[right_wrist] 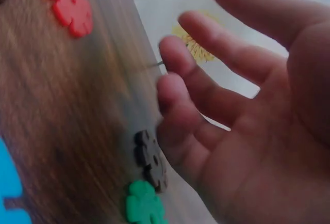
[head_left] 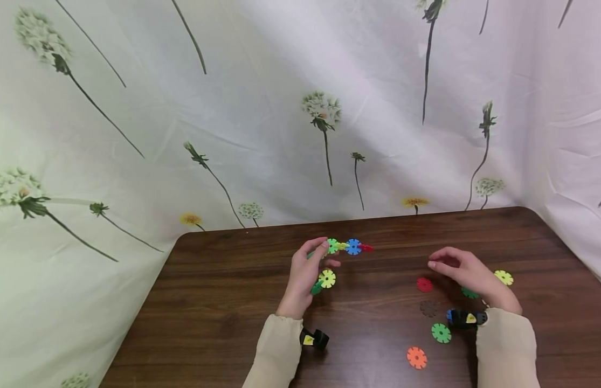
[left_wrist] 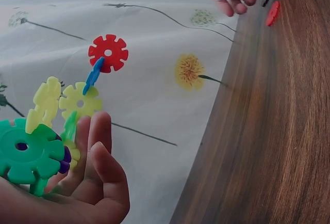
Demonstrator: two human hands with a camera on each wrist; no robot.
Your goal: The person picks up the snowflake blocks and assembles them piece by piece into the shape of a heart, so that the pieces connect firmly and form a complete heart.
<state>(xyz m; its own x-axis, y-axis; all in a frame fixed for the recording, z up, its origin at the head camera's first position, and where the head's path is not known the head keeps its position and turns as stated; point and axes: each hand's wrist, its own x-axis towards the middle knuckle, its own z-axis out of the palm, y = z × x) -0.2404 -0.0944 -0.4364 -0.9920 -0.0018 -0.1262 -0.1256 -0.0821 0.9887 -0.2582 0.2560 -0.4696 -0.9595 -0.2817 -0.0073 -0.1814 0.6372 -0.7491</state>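
Note:
My left hand (head_left: pixel 302 274) holds a chain of linked notched plastic discs (head_left: pixel 353 247) above the table's far left part. In the left wrist view a green disc (left_wrist: pixel 32 158) lies nearest the palm, with purple edges showing behind it. Farther along come yellow discs (left_wrist: pixel 92 103), a blue disc (left_wrist: pixel 93 76) and a red disc (left_wrist: pixel 117 63) at the end. A yellow disc (head_left: pixel 327 278) hangs below the fingers; part of the chain is hidden by the hand. My right hand (head_left: pixel 467 272) hovers over the right side, fingers loosely bent and holding nothing.
Loose discs lie on the brown table around the right hand: red (head_left: pixel 425 285), brown (head_left: pixel 428 308), green (head_left: pixel 441 333), orange (head_left: pixel 417 358) and yellow (head_left: pixel 504 277). A dark disc (right_wrist: pixel 154 164) and a green disc (right_wrist: pixel 144 206) lie under the right hand. A floral cloth hangs behind.

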